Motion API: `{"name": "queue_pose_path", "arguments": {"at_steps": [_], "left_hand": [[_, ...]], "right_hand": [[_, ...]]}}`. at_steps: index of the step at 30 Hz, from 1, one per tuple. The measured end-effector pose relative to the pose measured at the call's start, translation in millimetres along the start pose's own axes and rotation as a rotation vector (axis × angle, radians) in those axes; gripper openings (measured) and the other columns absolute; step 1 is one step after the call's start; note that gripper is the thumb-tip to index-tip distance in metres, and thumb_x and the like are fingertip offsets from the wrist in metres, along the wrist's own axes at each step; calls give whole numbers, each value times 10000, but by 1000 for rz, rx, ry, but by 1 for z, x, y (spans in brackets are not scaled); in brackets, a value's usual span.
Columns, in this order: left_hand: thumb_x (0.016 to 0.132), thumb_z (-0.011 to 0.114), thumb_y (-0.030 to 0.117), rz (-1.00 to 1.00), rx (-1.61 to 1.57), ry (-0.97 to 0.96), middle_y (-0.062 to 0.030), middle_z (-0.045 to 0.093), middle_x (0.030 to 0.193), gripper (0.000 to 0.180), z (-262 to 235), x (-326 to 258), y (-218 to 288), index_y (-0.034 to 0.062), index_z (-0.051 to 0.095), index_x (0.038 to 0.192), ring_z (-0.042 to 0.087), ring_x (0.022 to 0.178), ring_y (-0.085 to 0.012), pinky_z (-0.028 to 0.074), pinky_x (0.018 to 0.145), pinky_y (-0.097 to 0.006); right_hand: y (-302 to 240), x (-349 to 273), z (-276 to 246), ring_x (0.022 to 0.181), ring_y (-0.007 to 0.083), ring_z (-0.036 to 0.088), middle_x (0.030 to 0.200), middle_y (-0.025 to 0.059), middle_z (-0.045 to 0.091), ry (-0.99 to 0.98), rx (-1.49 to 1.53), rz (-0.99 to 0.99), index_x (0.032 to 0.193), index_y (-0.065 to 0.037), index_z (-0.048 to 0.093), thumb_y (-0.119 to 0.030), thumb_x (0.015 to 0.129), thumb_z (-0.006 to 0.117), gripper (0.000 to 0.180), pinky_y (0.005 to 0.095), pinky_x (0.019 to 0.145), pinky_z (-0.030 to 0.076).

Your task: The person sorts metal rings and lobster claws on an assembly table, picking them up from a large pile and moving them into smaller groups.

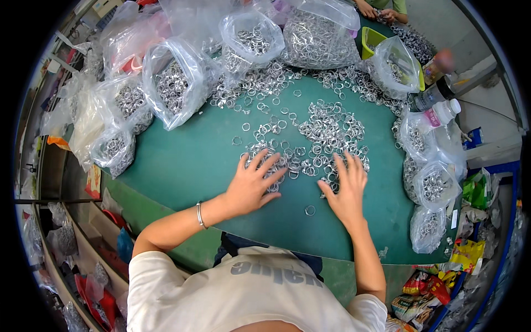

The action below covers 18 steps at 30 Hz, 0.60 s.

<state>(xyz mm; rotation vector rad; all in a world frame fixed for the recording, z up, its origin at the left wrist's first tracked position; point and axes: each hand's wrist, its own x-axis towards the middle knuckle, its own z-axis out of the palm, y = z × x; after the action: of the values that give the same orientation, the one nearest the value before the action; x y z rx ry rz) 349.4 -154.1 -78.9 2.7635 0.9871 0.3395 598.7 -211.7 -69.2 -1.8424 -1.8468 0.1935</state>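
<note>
Many silver metal rings (pixel 332 124) lie in a loose heap on the green tabletop (pixel 188 160). My left hand (pixel 255 181) rests on a smaller pile of them, its fingers spread and the palm down. At the right side of the heap, my right hand (pixel 346 185) lies over more rings with fingers and thumb apart. Neither hand grips a ring that I can see; what is under the fingers is hidden. One single ring (pixel 310 210) sits apart, between my hands and nearer to me. A silver bangle (pixel 200 214) is on my left wrist.
Open clear plastic bags of rings (pixel 172 88) line the table's far and left sides. More small bags (pixel 434 185) stand along the right edge. A lidded bottle (pixel 442 112) and a yellow-green basket (pixel 371 41) are at the far right. Another person's hands (pixel 381 14) work beyond.
</note>
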Motion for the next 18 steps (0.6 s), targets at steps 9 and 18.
{"name": "queue_pose_path", "arguments": {"at_steps": [9,18], "left_hand": [[782,616,20,-128,-240,278,-120,490,1297,260,15,43,-70,60,597,1038,443,1204,-348,376,949,-432],[754,677,92,57,-108,219,-114,480,1315,383,9,56,11,80,594,1128,433,1222,-340,369,946,-480]], "right_hand": [[22,-25,7,1148,309,539,1040,110,590,-44,16,-331,967,-55,661,64,696,617,300,434,905,420],[33,-23,-8,1163,360,458,1266,184,496,177,69,96,1181,-27,560,-76,791,675,410,446,988,353]]}}
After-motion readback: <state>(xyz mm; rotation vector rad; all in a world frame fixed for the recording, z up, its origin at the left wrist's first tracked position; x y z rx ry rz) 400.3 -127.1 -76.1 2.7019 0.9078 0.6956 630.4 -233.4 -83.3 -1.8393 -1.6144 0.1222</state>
